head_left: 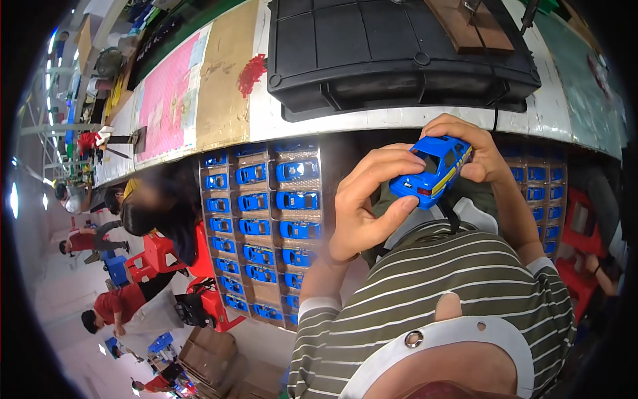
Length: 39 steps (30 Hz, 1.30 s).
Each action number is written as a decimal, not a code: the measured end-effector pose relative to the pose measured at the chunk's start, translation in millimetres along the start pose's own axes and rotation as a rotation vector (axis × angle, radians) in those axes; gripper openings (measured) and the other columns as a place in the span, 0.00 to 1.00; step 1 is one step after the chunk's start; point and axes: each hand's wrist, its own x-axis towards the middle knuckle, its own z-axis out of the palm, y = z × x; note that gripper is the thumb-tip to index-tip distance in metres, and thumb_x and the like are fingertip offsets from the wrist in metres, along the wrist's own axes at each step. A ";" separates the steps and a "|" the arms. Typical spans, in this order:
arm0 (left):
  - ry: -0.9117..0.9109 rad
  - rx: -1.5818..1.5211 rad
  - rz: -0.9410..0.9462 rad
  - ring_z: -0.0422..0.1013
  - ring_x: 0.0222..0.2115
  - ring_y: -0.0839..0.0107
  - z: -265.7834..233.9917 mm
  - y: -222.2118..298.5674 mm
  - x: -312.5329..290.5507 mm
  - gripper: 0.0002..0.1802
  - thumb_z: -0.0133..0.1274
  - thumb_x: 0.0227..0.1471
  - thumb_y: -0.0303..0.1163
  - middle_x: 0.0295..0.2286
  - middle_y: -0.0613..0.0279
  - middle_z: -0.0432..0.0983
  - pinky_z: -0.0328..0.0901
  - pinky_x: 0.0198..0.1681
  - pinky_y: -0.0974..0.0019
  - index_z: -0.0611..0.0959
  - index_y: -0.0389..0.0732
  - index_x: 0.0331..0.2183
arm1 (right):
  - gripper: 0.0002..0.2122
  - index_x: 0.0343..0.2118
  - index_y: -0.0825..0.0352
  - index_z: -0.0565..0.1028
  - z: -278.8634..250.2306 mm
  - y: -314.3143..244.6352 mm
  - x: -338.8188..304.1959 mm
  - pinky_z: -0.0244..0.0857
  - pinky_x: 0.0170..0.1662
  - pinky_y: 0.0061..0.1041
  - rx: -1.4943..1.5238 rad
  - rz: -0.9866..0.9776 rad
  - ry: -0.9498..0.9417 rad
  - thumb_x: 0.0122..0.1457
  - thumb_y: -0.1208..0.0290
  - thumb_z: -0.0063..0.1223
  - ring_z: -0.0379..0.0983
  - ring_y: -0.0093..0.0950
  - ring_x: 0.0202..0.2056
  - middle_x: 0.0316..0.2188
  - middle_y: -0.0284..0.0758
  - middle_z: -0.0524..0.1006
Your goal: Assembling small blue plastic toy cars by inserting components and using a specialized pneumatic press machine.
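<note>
A blue toy car [432, 167] with a yellow stripe along its side is held up between both hands, close to the table's front edge. My left hand [369, 193] grips the end nearest me, fingers on top and thumb below. The far end sits in my right hand [475, 149], its fingers curled over the roof side and its thumb along the side. To the left, a divided tray [266, 199] carries rows of blue toy car bodies [299, 229]. Another such tray [563, 199] stands at the right, partly hidden by my right arm.
An upturned black plastic crate [392, 50] lies on the white table [266, 120], with a brown wooden block [468, 26] and a black cable [495, 80] on it. Red stools [159, 251] and other people [123, 306] are at the left. Brown cartons [209, 356] stand on the floor.
</note>
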 end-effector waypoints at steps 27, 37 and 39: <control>0.410 0.469 -0.068 0.72 0.31 0.72 -46.6 5.7 19.0 0.10 0.43 0.54 0.22 0.33 0.56 0.74 0.68 0.32 0.72 0.79 0.33 0.35 | 0.38 0.40 0.75 0.71 -5.5 36.2 -29.7 0.63 0.43 0.25 0.078 0.168 0.071 0.44 0.36 0.46 0.71 0.30 0.39 0.37 0.41 0.72; 0.630 1.348 -0.364 0.70 0.29 0.63 -240.8 -89.3 61.7 0.07 0.58 0.40 0.31 0.26 0.60 0.75 0.64 0.33 0.63 0.84 0.42 0.27 | 0.41 0.42 0.76 0.70 -4.3 31.6 -41.7 0.66 0.38 0.24 0.212 0.152 0.147 0.42 0.33 0.49 0.71 0.29 0.36 0.34 0.43 0.72; 0.612 1.394 -0.305 0.72 0.27 0.63 -243.2 -94.0 66.7 0.07 0.58 0.41 0.31 0.27 0.58 0.76 0.65 0.31 0.65 0.84 0.42 0.27 | 0.36 0.43 0.73 0.69 -6.8 34.9 -45.2 0.68 0.35 0.24 0.261 0.094 0.172 0.44 0.40 0.54 0.70 0.29 0.35 0.34 0.43 0.71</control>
